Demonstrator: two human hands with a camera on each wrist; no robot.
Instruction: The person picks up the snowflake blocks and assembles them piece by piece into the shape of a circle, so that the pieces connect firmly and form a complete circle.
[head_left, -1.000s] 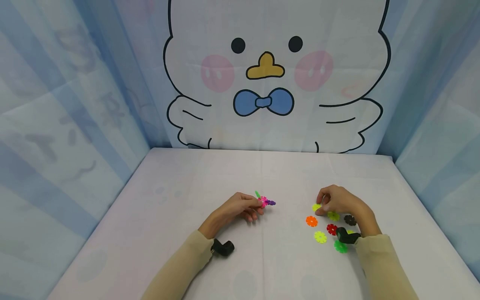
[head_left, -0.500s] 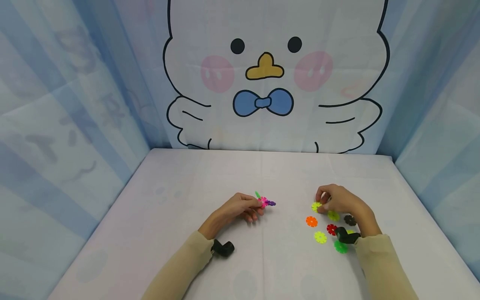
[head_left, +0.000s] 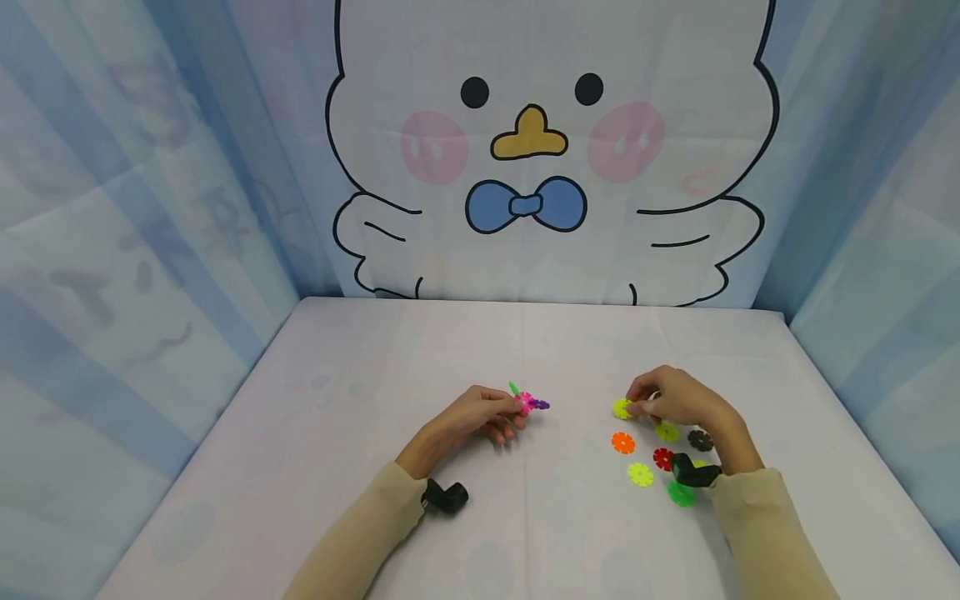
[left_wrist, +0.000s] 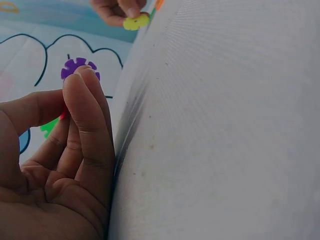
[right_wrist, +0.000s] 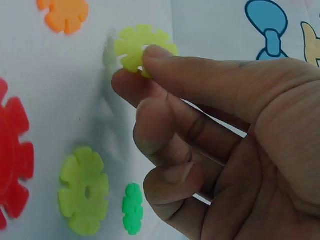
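Pinching yellow disc, right hand

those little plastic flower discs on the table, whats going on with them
A person sits at a white table. The left hand holds a small cluster of joined discs, pink, purple and green. The right hand pinches a yellow-green disc, lifted just off the table. Loose discs lie by the right hand: orange, red, yellow, green and a dark one.
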